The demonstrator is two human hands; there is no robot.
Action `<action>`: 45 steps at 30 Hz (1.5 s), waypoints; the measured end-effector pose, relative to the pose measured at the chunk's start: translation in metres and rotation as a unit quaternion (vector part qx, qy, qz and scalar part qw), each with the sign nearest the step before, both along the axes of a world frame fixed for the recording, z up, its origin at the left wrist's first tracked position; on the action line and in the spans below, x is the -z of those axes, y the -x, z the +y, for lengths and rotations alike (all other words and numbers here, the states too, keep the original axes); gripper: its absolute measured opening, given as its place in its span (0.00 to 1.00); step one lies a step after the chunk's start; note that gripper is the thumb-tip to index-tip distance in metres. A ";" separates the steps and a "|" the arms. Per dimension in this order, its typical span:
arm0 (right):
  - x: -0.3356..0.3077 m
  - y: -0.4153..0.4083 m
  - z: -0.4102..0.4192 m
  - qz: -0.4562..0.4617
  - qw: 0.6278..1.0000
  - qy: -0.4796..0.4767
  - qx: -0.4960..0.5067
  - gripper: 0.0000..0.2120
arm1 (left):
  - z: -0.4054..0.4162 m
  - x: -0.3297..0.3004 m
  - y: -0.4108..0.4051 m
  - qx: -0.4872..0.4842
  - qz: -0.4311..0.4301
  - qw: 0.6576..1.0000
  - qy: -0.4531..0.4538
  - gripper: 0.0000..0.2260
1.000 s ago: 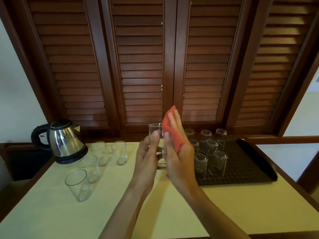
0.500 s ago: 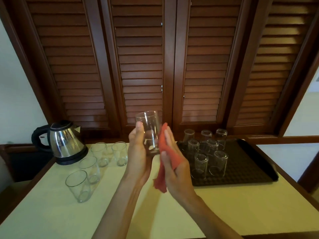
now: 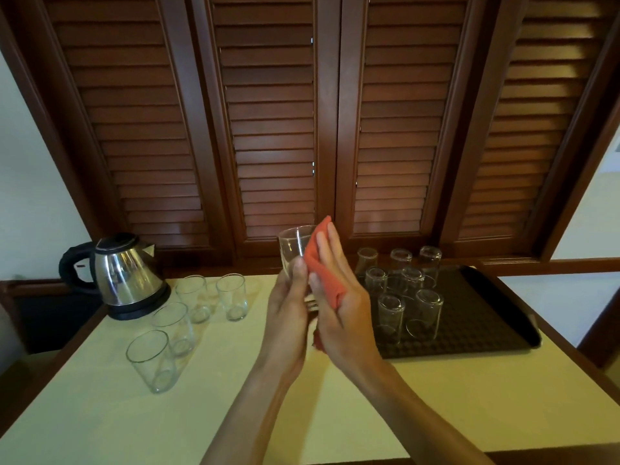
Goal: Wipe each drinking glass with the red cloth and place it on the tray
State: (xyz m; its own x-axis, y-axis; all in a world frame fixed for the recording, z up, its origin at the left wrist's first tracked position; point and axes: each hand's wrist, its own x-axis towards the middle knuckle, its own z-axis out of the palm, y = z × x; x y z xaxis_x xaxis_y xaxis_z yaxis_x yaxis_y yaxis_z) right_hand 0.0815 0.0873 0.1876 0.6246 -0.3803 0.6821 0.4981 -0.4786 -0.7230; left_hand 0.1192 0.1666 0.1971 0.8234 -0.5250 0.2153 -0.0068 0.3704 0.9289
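The main risk is judged to be a slip: the glass (image 3: 295, 250) is held up at frame centre, clear of the table (image 3: 100, 414), by the left hand (image 3: 288, 317), whose grip is wrapped round its lower part. The cloth (image 3: 323, 273) is pressed against its side by the flat, straight fingers of the right hand (image 3: 342, 310); too hard a push could knock it loose. A crowded tray (image 3: 496, 317) at right, with eight upturned glasses (image 3: 407, 297), could be jostled on placing. Four unwiped glasses (image 3: 188, 317) are stood at left beside a kettle (image 3: 124, 276). Dark louvred shutters (image 3: 268, 112) fill the upper frame.
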 end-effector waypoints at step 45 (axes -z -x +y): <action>0.009 -0.001 0.002 0.006 0.990 -0.137 -0.030 0.27 | 0.004 0.001 -0.015 0.012 -0.010 0.999 -0.046 0.26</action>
State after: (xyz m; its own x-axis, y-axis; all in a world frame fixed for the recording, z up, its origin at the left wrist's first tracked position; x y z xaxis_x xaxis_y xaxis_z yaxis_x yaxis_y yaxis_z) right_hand 0.0824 0.0896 0.1787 0.6593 -0.5116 0.5510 0.5100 -0.2343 -0.8277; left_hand 0.1343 0.1708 0.1960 0.8065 -0.5623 0.1826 -0.0188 0.2843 0.9585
